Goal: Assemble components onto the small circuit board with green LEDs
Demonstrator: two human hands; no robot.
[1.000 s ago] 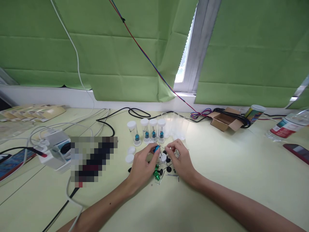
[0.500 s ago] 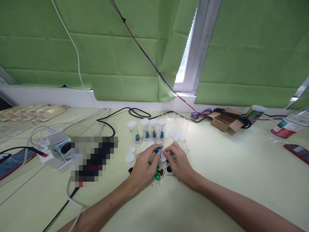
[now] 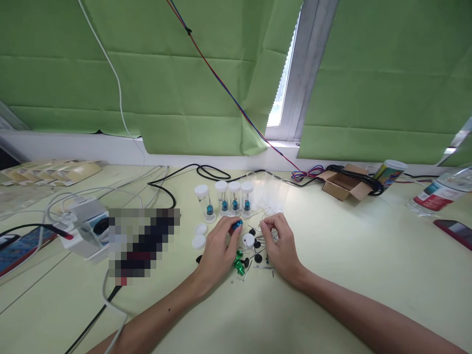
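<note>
My left hand (image 3: 221, 244) is closed around a small shiny blue metal part (image 3: 237, 224), pinched between thumb and fingers. My right hand (image 3: 279, 244) is a little apart from it, its thumb and fingertips pinched on a thin bent metal wire (image 3: 265, 212). Between the hands on the table lie a white cap (image 3: 249, 240), several black round-headed pieces (image 3: 258, 258), green metal parts (image 3: 239, 266) and small hex keys (image 3: 248, 271). Behind them stand several clear tubes with white lids (image 3: 221, 199), each with a blue part inside.
Loose white lids (image 3: 199, 242) lie left of my left hand. Clear empty tubes (image 3: 271, 194) stand behind the right hand. Cables and a white power strip (image 3: 83, 228) occupy the left; a cardboard box (image 3: 344, 187), a bottle (image 3: 437, 196) and a phone (image 3: 455, 235) sit at right.
My hands have moved apart: the right hand shifted right with the wire, away from the blue part. The left hand moved slightly left, still gripping the blue part. The white cap between them is now exposed.
</note>
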